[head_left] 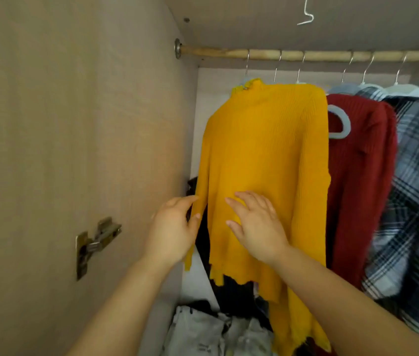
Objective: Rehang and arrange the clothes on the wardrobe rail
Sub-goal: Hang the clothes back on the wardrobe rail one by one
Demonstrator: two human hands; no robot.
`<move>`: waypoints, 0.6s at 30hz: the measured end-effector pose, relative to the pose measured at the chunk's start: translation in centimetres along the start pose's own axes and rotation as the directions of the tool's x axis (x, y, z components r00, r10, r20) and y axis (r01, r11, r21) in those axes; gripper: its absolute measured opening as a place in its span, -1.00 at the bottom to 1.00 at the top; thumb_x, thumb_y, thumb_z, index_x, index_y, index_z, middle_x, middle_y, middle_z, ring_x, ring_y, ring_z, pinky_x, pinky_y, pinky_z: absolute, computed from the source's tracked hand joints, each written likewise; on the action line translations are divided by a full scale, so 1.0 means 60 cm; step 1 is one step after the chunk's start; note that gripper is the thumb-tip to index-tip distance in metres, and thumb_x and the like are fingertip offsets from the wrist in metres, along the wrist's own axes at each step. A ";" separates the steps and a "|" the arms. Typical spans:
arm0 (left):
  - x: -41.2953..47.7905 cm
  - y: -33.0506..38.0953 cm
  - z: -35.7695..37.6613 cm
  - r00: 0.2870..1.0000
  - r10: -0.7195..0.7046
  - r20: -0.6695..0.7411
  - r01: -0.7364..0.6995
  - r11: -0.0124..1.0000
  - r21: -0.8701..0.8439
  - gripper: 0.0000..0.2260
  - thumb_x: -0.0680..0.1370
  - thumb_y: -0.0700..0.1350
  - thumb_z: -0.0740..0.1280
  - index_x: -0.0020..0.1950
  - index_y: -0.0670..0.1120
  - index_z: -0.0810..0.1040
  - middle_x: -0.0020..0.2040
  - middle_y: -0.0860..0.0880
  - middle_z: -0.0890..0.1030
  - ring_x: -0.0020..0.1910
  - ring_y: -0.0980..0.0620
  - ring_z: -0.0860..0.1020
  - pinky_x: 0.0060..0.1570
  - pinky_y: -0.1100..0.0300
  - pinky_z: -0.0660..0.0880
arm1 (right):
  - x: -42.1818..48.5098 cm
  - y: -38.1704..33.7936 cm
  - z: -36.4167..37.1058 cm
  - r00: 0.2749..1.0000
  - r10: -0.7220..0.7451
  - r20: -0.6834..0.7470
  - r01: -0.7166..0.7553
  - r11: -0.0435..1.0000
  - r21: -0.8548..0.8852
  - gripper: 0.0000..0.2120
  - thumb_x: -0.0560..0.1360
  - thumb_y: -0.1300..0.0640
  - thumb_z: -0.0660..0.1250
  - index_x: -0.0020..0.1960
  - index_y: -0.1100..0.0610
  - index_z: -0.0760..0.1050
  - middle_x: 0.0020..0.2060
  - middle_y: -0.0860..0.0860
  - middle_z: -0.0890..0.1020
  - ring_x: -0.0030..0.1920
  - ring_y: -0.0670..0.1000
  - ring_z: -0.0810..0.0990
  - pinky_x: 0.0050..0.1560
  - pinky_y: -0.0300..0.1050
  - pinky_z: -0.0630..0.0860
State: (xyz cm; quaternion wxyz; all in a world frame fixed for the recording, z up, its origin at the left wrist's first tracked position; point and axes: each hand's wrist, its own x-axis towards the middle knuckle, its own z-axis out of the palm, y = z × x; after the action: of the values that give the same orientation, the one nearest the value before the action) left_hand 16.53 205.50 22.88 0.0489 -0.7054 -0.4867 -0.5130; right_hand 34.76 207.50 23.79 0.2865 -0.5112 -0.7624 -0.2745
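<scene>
The thumb and forefinger of my left hand (171,229) pinch the edge of the left sleeve of the yellow sweater (267,150). The fingers (249,199) of my right hand (257,222) lie spread and flat low on its front, gripping nothing. The sweater hangs at the left end of the rail (293,55), first in the row, close to the wardrobe wall (74,124).

A downward tug on that sleeve would likely stretch the knit. It could also drag a shoulder off the hanger, of which I see only a pale tip (244,83) at the collar. A sideways push from my flat hand could swing it into the red sweater (357,176) just to the right. There it might catch the looped grey hanger end (342,122) sticking out. The ragged hem could also snag on a fingernail.

The yellow knit is thin, finely ribbed, high-necked and limp, and its hem is frayed and uneven. The red one looks thicker, with a coarser rib. Further right hang plaid shirts (414,163) in blue, white and black that look soft and brushed. The rail is a pale, blotchy wooden pole carrying thin wire hooks. Below lies folded pale denim (203,330).
</scene>
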 end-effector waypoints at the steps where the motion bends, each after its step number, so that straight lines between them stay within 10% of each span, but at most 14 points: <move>1: -0.027 0.013 -0.013 1.000 -0.014 0.004 0.014 1.000 0.006 -0.65 0.53 -0.14 0.30 0.32 -0.07 0.45 0.22 -0.11 0.53 0.20 -0.11 0.48 0.15 0.12 0.37 | -0.024 -0.013 -0.013 1.000 -0.007 0.015 0.006 0.999 0.032 -0.56 0.49 0.02 0.33 0.34 0.08 0.42 0.30 0.12 0.46 0.33 0.18 0.38 0.34 0.15 0.25; 9: -0.230 0.098 -0.121 0.988 -0.138 0.072 0.132 0.988 0.076 -0.63 0.53 -0.12 0.28 0.35 -0.04 0.41 0.24 -0.08 0.51 0.24 -0.06 0.45 0.24 0.00 0.37 | -0.203 -0.116 -0.130 0.989 -0.045 0.139 0.025 0.989 0.143 -0.52 0.58 -0.04 0.15 0.47 0.01 0.19 0.44 0.00 0.24 0.45 0.02 0.12 0.43 -0.09 -0.02; 18: -0.339 0.162 -0.260 0.990 -0.117 0.074 0.109 0.989 0.103 -0.62 0.55 -0.10 0.25 0.38 -0.03 0.37 0.27 -0.06 0.49 0.27 -0.04 0.41 0.25 0.08 0.35 | -0.295 -0.212 -0.244 0.999 -0.038 0.005 0.037 0.988 0.148 -0.56 0.46 0.05 0.38 0.30 0.15 0.45 0.22 0.12 0.51 0.27 0.16 0.44 0.29 0.06 0.31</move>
State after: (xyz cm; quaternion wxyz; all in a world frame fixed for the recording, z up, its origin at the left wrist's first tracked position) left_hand 13.14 178.63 18.71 0.0351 -0.6932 -0.5524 -0.4617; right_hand 30.67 181.90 19.54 0.3153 -0.4752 -0.7912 -0.2208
